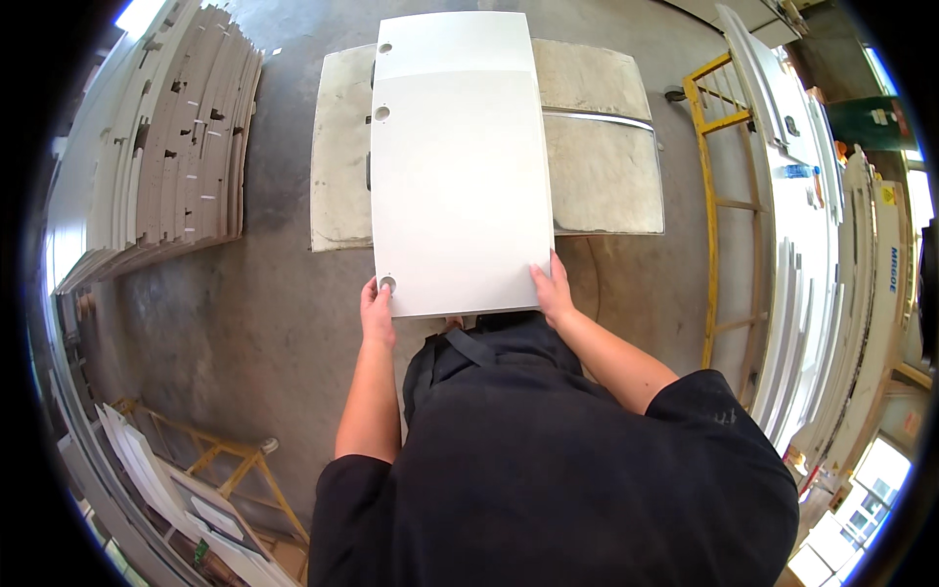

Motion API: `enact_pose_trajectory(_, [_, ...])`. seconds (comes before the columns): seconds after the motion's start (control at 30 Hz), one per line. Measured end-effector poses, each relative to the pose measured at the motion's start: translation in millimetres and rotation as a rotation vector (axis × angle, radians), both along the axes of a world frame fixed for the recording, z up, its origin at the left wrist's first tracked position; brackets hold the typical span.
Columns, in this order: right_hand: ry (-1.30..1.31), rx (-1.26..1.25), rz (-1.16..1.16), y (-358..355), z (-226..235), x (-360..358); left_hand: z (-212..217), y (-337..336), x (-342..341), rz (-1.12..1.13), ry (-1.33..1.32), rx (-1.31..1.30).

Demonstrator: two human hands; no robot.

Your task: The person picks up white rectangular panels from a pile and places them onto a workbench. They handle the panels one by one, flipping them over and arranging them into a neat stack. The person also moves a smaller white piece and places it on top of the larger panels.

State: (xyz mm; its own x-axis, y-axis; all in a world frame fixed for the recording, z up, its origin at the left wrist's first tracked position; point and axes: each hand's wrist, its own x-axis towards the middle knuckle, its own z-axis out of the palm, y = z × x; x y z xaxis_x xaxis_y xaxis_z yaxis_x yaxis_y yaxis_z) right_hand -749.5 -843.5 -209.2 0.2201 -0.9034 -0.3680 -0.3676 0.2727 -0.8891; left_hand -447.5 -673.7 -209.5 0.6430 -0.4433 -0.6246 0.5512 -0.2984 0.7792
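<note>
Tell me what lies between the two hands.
Head view: only the near edge of the white panel spans from the left hand to the right hand; both grip it.

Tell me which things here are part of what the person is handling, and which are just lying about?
In hand:
white panel, gripped at its near corners by the left hand and right hand
worn table beneath it

Lying about:
stack of boards
yellow frame
white panels leaning at right

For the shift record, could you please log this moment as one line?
left hand: holds white panel near corner | right hand: holds near edge | panel: lies over padded table
</note>
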Motion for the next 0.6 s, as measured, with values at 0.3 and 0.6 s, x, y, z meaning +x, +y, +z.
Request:
enact_pose_trajectory(0.3, [0.302,-0.054,0.134,-2,9,-8,20,13,9,0.007,-0.003,0.130])
enact_pose_trajectory(0.6, [0.448,-0.731,0.638,-50,50,89,-24,197,-9,-0.264,-0.374,0.499])
